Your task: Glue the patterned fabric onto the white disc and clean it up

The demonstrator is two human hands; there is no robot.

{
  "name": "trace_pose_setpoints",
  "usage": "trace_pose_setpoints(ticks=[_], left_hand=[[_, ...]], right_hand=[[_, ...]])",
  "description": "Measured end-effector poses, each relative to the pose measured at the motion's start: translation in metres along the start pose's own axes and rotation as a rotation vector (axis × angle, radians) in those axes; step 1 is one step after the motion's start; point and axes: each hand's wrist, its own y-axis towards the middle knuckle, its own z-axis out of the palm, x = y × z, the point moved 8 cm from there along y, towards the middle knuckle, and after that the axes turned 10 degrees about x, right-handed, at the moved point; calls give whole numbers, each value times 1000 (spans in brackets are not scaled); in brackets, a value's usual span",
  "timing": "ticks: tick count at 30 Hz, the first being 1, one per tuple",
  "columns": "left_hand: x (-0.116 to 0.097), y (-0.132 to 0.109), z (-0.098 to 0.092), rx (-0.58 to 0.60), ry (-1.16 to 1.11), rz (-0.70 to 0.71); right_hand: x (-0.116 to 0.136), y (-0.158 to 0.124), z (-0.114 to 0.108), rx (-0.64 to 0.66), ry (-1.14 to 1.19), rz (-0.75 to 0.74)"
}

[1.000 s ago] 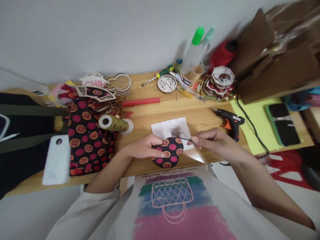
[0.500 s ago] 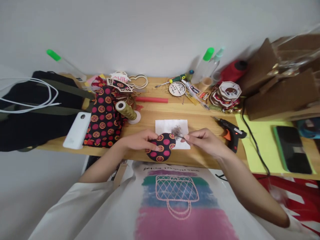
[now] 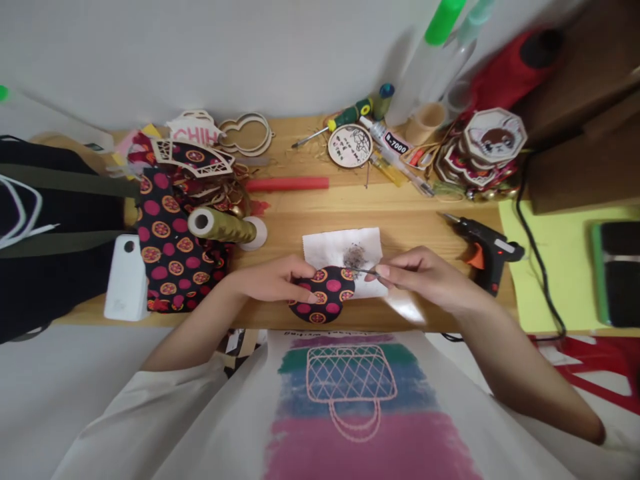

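Note:
My left hand (image 3: 277, 280) pinches the left side of a rounded, notched piece of black fabric (image 3: 327, 300), printed with magenta dots and orange rings. My right hand (image 3: 420, 277) grips a thin, dark, pointed metal tool (image 3: 364, 270) between thumb and fingers. Its tip reaches the fabric's upper right edge; whether it is tweezers or a pick is too small to tell. Beneath both lies a white paper sheet (image 3: 320, 245) with a small heap of dark bits (image 3: 354, 255) on it.
At the right, a black glue gun (image 3: 487, 250) with a glowing red light rests by its cable. Left of my hands are a thread spool (image 3: 225, 225), patterned cloth (image 3: 167, 260) and a white phone-like device (image 3: 125, 280). A screwdriver (image 3: 345, 119) and glue tube (image 3: 390, 141) lie behind.
The view has come closer to the table. Both hands keep hold of the fabric and the tool in nearly the same pose, with the tool tip now touching or very near the fabric edge.

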Motion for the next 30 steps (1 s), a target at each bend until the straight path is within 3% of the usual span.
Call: trace_pose_setpoints(ticks=[16,30], left_hand=[[11,6,-4,68,25,-24],[9,8,-2,81,24,-8]], right_hand=[[-13,6,-10,19,-11,104],[-8,8,-10,4,24,88]])
